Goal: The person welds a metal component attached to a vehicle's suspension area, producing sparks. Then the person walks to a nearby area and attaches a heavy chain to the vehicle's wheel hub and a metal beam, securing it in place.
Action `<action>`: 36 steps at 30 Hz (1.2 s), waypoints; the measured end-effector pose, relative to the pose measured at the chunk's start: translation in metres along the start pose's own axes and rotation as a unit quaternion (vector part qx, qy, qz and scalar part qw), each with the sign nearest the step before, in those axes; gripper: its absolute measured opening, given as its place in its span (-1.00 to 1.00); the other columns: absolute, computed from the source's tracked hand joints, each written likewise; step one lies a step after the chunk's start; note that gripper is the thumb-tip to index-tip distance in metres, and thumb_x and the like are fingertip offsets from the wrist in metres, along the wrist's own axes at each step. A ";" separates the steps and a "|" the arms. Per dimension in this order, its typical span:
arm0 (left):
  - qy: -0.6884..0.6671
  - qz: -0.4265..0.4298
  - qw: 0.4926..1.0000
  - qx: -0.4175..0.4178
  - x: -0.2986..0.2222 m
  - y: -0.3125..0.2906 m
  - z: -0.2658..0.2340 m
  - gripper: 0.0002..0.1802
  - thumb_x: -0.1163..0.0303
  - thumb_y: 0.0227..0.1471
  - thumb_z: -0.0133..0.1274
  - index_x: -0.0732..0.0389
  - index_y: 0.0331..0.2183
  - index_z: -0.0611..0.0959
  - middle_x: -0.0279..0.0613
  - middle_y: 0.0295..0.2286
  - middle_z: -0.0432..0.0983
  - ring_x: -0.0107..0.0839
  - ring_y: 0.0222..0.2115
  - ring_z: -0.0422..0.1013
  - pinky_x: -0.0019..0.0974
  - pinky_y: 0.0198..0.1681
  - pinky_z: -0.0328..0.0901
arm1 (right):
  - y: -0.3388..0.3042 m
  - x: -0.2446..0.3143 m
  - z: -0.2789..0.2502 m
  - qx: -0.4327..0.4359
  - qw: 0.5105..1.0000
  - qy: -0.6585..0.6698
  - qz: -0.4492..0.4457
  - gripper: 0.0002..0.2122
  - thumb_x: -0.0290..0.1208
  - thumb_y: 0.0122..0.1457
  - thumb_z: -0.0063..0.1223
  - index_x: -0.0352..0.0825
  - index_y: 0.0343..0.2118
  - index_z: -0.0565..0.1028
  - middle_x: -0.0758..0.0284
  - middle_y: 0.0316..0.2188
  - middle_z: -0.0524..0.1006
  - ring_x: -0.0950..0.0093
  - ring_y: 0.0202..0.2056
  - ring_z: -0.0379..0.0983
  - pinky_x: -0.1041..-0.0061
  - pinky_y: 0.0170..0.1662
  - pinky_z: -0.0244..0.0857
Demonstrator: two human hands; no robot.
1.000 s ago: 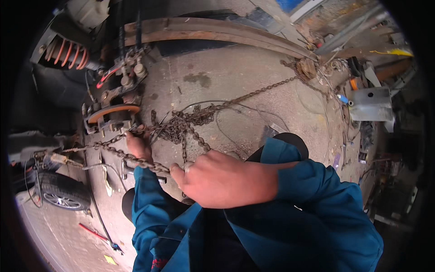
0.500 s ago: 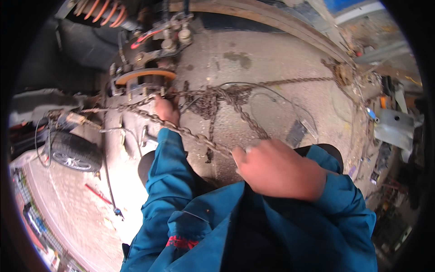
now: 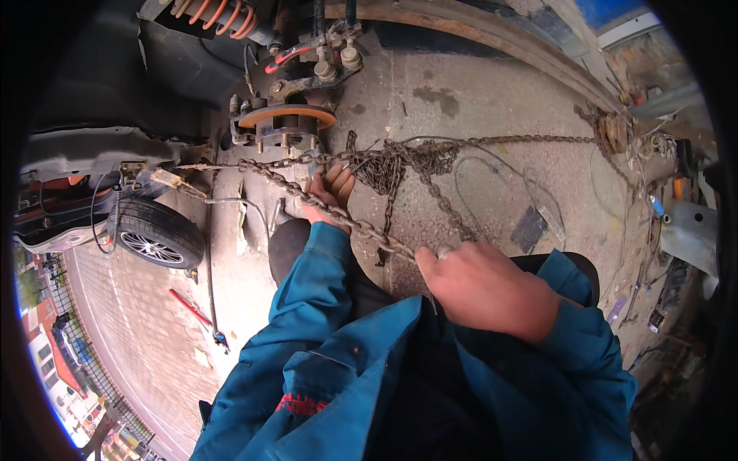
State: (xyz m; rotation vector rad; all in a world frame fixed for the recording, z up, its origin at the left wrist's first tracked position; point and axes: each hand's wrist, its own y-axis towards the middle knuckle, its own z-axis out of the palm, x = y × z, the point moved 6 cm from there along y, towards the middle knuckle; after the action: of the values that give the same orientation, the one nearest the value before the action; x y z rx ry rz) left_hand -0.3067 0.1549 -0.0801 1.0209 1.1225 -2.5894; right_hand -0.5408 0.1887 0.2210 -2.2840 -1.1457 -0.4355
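A rusty steel chain (image 3: 346, 219) runs taut from a clamp on the car body at the left, across the concrete, to my right hand (image 3: 480, 288), which is closed around its end. My left hand (image 3: 327, 192) grips the same chain higher up, just below the bare brake disc and wheel hub (image 3: 286, 121). Beyond my left hand the chain bunches into a tangled pile (image 3: 400, 165), and one strand runs on to the right toward a rusty anchor (image 3: 611, 132). Both sleeves are blue.
An orange coil spring (image 3: 219, 11) and suspension parts hang above the hub. A removed wheel with tyre (image 3: 154, 234) lies at the left, a red-handled tool (image 3: 196, 311) on the paving below it. Loose wire loops (image 3: 507, 192), scrap metal and tools crowd the right side.
The view has shifted so the hub and chain sit higher and farther right. My right hand has drawn back toward my body along the chain; my left hand keeps its hold near the hub.
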 end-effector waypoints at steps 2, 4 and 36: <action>0.021 0.042 0.989 -0.140 -0.008 -0.012 -0.019 -0.66 0.33 0.36 -0.09 0.25 0.09 0.42 0.10 -0.11 0.57 0.01 -0.24 0.59 -0.02 -0.19 0.58 | -0.002 -0.006 0.001 -0.006 1.000 -0.005 0.020 -0.84 -0.61 0.07 0.01 -0.51 -0.26 0.41 0.01 -0.58 0.55 0.01 -0.50 0.55 0.07 -0.40 0.41; 0.195 0.226 0.941 -0.159 -0.040 -0.019 -0.011 -0.55 0.54 0.15 0.08 0.29 0.07 0.39 0.21 -0.06 0.45 0.10 -0.10 0.46 0.06 0.00 0.44 | -0.005 -0.019 0.002 0.002 0.998 -0.019 0.064 -0.82 -0.59 0.10 0.02 -0.51 -0.23 0.42 0.00 -0.57 0.55 -0.01 -0.49 0.55 0.04 -0.38 0.42; 0.782 0.293 0.532 0.143 -0.064 -0.059 0.069 -0.53 -0.03 0.11 0.21 0.20 -0.53 0.62 0.10 -0.57 0.58 0.13 -0.45 0.54 0.13 -0.37 0.38 | 0.193 -0.241 0.044 -0.386 0.867 0.069 0.308 -0.69 -0.29 0.28 0.12 -0.23 0.05 0.46 -0.01 -0.05 0.53 -0.07 -0.02 0.50 0.02 0.00 0.41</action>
State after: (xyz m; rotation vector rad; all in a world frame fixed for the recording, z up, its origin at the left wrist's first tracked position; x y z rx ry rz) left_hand -0.3169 0.1405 0.0292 3.1573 0.1006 -0.7308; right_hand -0.5235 -0.0322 0.0018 -3.0406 -0.0826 -0.8836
